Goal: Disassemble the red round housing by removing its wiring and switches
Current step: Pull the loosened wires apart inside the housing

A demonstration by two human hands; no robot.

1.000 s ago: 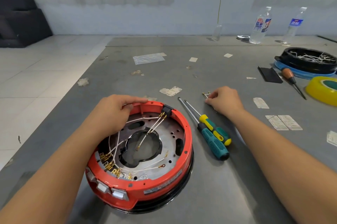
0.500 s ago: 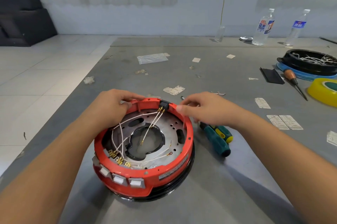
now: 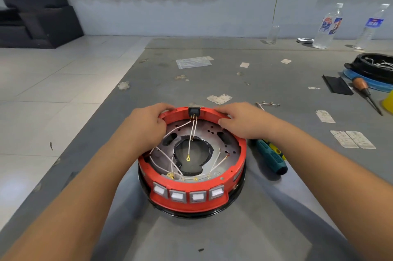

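The red round plastic housing is gripped at its far rim by the left hand and right hand, on the grey worn tabletop; pale floor tiles lie left of the left hand.

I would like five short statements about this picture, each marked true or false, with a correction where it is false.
1. Both hands rest on the far rim of the red housing. True: the left hand and the right hand sit either side of the black switch.
2. Four white switches sit in the near wall of the housing. True.
3. All white wires are out of the housing. False: several still lie inside.
4. The right hand holds the green screwdriver. False: it lies on the table beside the housing.
5. One water bottle stands at the table's far edge. False: two stand there.
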